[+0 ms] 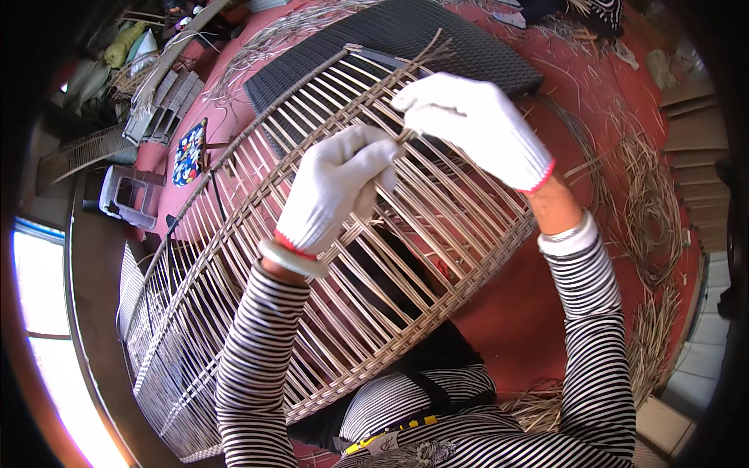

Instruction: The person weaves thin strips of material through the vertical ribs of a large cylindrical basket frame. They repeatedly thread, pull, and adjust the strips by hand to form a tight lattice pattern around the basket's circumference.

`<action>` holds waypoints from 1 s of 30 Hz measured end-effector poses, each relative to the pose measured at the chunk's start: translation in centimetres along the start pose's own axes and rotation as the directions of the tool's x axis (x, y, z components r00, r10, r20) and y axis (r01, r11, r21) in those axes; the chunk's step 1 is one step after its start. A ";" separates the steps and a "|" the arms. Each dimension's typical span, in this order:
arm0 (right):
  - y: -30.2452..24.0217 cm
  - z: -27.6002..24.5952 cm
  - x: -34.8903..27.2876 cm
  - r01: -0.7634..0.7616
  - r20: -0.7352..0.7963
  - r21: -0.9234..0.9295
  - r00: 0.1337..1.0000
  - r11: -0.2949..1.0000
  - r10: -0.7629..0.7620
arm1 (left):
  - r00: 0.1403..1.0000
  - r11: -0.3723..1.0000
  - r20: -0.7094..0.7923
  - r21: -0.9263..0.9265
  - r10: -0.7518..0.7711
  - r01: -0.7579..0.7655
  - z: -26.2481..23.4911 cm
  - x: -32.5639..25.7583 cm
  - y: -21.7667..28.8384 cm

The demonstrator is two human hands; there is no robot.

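Striped sleeves (pixel 257 366) lead to our 2 gloved hands: left hand (pixel 334 187) and right hand (pixel 468 125) both pinch 1 cane strip (pixel 407 134) over the basket frame (pixel 312 257). We judge the rim band woven, most ribs bare.

L hand (pixel 335 187) gloved, fingers curled, R hand (pixel 468 121) gloved, pinching, both over woven frame (pixel 234 257), striped sleeves bent.
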State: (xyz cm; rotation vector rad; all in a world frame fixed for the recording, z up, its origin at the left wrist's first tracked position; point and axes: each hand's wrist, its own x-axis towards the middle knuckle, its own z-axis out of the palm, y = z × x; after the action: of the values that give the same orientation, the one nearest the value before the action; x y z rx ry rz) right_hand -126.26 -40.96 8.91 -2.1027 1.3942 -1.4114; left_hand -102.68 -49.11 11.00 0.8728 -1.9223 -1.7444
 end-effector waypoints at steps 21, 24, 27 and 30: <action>8.2 10.6 -5.9 -0.035 0.198 -0.300 0.975 0.953 0.098 | 0.955 0.835 -0.298 0.524 -0.007 0.169 1.6 -1.1 -10.7; 8.2 9.8 -5.2 -0.104 0.220 -0.130 0.967 0.986 0.131 | 0.955 0.874 -0.275 0.429 -0.112 0.226 0.9 -1.4 -10.1; 8.0 8.5 -4.7 -0.125 0.278 -0.029 0.952 0.992 0.128 | 0.969 0.819 -0.239 0.543 -0.059 0.184 0.4 -0.6 -9.3; 7.6 7.2 -5.0 -0.147 0.266 0.002 0.954 0.989 0.142 | 0.989 0.723 -0.142 0.687 0.037 0.071 0.8 0.9 -9.0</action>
State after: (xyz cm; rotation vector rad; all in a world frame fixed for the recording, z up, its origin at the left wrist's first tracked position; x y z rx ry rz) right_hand -125.02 -42.83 -2.48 -2.0395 1.3853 -1.0404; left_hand -102.21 -49.40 1.92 1.2174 -2.4965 -0.8820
